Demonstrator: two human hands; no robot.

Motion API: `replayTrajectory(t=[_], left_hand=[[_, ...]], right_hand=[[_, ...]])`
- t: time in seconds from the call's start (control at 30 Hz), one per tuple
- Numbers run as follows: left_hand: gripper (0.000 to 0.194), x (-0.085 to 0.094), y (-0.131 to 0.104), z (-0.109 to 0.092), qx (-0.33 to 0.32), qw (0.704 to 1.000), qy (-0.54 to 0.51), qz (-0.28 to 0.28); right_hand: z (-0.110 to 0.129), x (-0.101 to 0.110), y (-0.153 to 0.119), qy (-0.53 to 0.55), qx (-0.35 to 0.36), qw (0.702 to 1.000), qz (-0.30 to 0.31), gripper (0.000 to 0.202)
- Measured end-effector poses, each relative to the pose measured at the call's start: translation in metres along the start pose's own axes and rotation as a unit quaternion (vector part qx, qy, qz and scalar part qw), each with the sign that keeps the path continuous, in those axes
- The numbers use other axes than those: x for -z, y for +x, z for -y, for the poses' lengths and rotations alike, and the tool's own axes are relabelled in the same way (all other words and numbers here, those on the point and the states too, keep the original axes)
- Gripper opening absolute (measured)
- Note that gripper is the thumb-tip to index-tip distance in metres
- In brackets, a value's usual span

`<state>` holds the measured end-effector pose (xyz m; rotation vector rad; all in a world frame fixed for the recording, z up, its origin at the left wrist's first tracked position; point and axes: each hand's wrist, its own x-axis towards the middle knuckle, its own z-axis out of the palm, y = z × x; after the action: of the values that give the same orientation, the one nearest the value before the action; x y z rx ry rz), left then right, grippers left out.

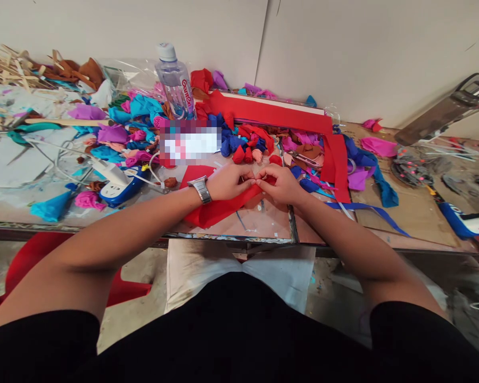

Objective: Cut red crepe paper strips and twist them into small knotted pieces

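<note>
A strip of red crepe-like paper or cloth (215,210) runs across the table in front of me, its right end pinched between my fingers. My left hand (233,183), with a metal-banded watch (201,189) on the wrist, is closed on the strip. Fingertip to fingertip with it, my right hand (277,183) also pinches the red strip. The exact fold under the fingertips is hidden. Just beyond my hands lie small red and blue rolled pieces (247,143), and a loose red strip (336,167) hangs over the pile to the right.
A plastic bottle (175,85) stands behind the colourful scraps. To the left are a blue-and-white power strip (120,186) with cables and teal-handled scissors (32,127). A long red stack (271,111) lies along the wall. At right are a dark tumbler (435,114) and cardboard (407,213).
</note>
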<state>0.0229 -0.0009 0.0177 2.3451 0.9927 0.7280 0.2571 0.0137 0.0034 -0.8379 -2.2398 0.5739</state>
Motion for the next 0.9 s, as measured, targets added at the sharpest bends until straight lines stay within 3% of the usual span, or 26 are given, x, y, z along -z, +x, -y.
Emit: replayTrajectory(t=[0.6,0.9], left_hand=[[0.025,0.0015,0.0015,0.0018,0.049,0.996,-0.079,0.01],[0.023,-0.001,0.0003,0.0072,0.001,0.999,-0.039,0.018]], right_hand=[[0.0058,0.0054,0.0006,-0.025,0.022,0.999,-0.015,0.011],[0.0039,0.0009,0.0008,-0.026,0.029,0.999,-0.016,0.012]])
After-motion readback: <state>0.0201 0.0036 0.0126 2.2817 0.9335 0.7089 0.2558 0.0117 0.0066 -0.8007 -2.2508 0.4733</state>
